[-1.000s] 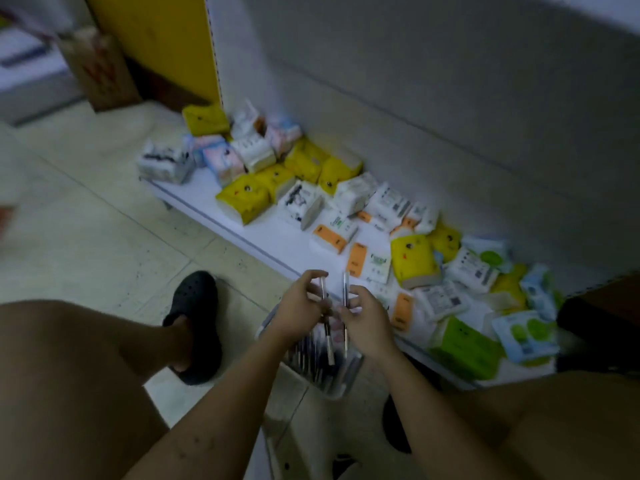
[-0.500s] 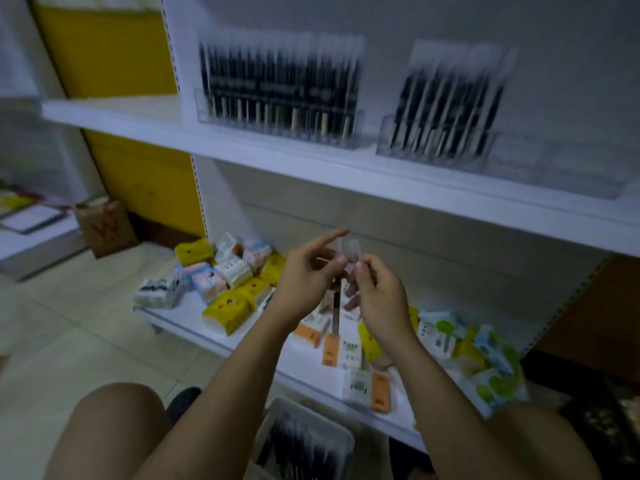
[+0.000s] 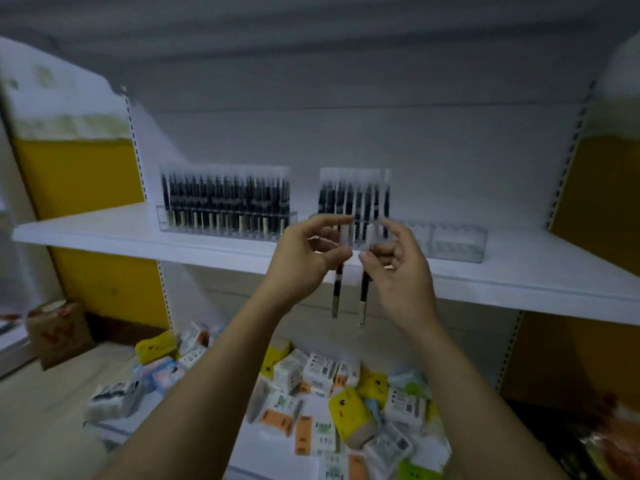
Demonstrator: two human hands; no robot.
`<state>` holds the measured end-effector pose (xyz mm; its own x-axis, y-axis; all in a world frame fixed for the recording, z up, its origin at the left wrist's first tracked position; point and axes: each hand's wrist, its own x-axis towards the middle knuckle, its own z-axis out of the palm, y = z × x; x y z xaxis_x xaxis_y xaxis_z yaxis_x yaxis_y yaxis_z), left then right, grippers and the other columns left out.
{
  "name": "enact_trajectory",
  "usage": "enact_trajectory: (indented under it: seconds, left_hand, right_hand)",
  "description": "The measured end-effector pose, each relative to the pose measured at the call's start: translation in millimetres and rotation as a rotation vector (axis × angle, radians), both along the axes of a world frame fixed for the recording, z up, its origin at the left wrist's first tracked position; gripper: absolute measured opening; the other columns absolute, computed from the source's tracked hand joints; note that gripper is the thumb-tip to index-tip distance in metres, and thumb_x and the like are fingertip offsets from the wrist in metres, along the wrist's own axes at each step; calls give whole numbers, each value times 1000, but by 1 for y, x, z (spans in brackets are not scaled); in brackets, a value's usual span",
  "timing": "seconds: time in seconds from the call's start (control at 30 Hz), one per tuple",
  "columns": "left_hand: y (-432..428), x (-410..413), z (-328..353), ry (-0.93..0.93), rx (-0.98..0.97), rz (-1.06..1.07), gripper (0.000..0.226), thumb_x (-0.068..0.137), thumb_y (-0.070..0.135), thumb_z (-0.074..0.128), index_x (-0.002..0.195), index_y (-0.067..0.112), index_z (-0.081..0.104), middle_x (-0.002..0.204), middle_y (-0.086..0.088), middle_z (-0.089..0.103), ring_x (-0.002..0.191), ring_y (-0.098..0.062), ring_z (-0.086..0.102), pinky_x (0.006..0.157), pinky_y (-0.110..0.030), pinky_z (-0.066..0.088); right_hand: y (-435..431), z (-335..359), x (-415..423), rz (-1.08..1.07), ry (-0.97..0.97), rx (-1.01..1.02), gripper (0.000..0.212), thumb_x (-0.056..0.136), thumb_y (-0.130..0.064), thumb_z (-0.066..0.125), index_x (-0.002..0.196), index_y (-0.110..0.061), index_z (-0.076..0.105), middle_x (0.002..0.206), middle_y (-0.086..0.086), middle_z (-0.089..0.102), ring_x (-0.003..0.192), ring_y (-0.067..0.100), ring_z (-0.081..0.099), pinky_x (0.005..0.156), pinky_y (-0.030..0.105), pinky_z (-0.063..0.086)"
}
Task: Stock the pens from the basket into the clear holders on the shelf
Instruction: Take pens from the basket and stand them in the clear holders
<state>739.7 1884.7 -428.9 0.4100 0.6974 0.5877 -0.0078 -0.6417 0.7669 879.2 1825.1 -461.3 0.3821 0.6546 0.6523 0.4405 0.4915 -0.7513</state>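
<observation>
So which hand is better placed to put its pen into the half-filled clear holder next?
Probably right. The right hand pinches its pen upright, nearer the empty slots of the holder; the left hand, pinching the other pen, is before slots already filled.

The holders (image 3: 457,242) are made of clear, glossy plastic. The shelf (image 3: 104,230) is finished smooth and matt white, and the pens (image 3: 363,289) are capped in translucent plastic.

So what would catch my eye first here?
At centre, before the white shelf, the left hand pinches one black pen and the right hand a second pen, both hanging down. Behind, the full holder stands left, the half-filled holder right.
</observation>
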Motion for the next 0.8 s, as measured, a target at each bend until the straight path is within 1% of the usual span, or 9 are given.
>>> enact_trajectory:
  seconds: [0.07, 0.13, 0.23, 0.3, 0.4, 0.5, 0.57, 0.67, 0.8]
  left_hand:
    - [-2, 8, 15, 12, 45, 2, 41, 82, 6, 73, 116, 27, 65, 94, -9, 62, 81, -22, 68, 74, -40, 60]
    - [-2, 16, 29, 5, 64, -4, 37, 82, 5, 73, 114, 22, 64, 88, -3, 60, 81, -22, 68, 75, -42, 60]
    - [1, 28, 47, -6, 93, -4, 33, 81, 6, 73, 110, 17, 64, 89, -2, 62, 80, -17, 68, 74, -38, 60]
    - [4, 35, 58, -5, 108, -11, 32, 80, 7, 74, 108, 19, 65, 92, -5, 65, 82, -16, 68, 76, -37, 60]
    - [14, 44, 70, -22, 122, -24, 27, 80, 12, 74, 103, 23, 65, 90, -2, 69, 83, -14, 69, 78, -34, 59]
    - [30, 55, 79, -32, 129, -13, 25, 81, 17, 73, 101, 29, 64, 97, 0, 68, 88, -12, 68, 81, -33, 59]
    - [40, 63, 86, -45, 127, 0, 23, 81, 17, 73, 99, 29, 64, 100, 1, 68, 88, -11, 68, 79, -30, 59]
    - [55, 75, 97, -60, 150, 20, 19, 82, 15, 73, 97, 24, 64, 95, 1, 69, 82, -10, 69, 75, -24, 58]
    - [74, 92, 111, -48, 219, 76, 21, 80, 15, 76, 90, 28, 63, 92, 3, 68, 81, -8, 68, 76, -26, 58]
  right_hand:
    - [-5, 17, 10, -22, -59, 35, 56, 92, -13, 63, 133, -43, 40, 93, -6, 59, 82, 4, 60, 73, 15, 52]
    - [-8, 33, 22, -30, -118, 64, 50, 92, -11, 62, 127, -42, 47, 94, -9, 57, 80, 4, 59, 72, 18, 53]
    - [-3, 53, 39, -67, -146, 97, 41, 90, -8, 63, 120, -36, 55, 96, -12, 57, 80, 12, 61, 74, 28, 56]
    - [2, 64, 50, -97, -136, 114, 41, 90, -8, 64, 119, -35, 55, 97, -10, 56, 81, 15, 62, 76, 33, 57]
    - [11, 76, 65, -117, -107, 146, 41, 90, -9, 64, 121, -33, 54, 97, -9, 57, 83, 17, 63, 77, 36, 59]
    - [25, 84, 78, -143, -116, 153, 38, 88, -10, 66, 120, -29, 55, 97, -9, 57, 80, 17, 63, 74, 38, 59]
    - [36, 88, 84, -154, -117, 145, 38, 88, -10, 67, 118, -30, 54, 96, -9, 57, 79, 16, 63, 74, 38, 58]
    - [52, 94, 94, -167, -103, 145, 37, 88, -10, 67, 117, -30, 54, 95, -11, 56, 78, 15, 62, 75, 35, 58]
    - [74, 107, 107, -223, -125, 157, 37, 89, -11, 66, 120, -27, 55, 92, -15, 53, 74, 11, 61, 74, 29, 56]
